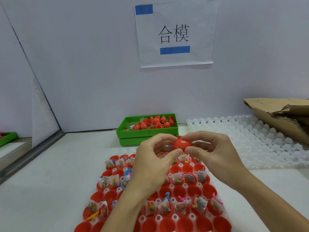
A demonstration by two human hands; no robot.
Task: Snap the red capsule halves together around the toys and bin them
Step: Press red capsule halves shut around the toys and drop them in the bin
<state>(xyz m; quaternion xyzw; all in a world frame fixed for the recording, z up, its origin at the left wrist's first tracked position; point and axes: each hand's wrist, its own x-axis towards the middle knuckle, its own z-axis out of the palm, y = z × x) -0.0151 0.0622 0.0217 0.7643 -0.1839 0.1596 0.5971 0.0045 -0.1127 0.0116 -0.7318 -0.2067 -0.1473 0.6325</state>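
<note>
1. Nearest the camera, the tray of red capsule halves (180, 191) is lying directly beneath both forearms, many cups holding small bagged toys (164, 206), others showing bare red.
2. Above the tray's far rows, the left hand (154, 158) and right hand (209, 151) are meeting fingertip to fingertip, each one curling thumb and fingers round the red capsule (182, 144) and pinching it from its own side.
3. The capsule is sitting between the two hands, its long axis running roughly left to right, a small nub pointing up and away; neither hand looks nearer to it than the other. Whether the seam is fully closed cannot be told.
4. Straight ahead of the hands, just beyond the fingertips, the green bin (147, 131) is waiting with red capsules already inside; its near wall is the edge to clear, so the coming move probably means lifting forward and over it.
5. Right of the right hand an empty white tray (250, 141) is spreading out, with torn cardboard (280, 114) behind it; left of the left hand the tabletop (58, 164) is offering open room.
</note>
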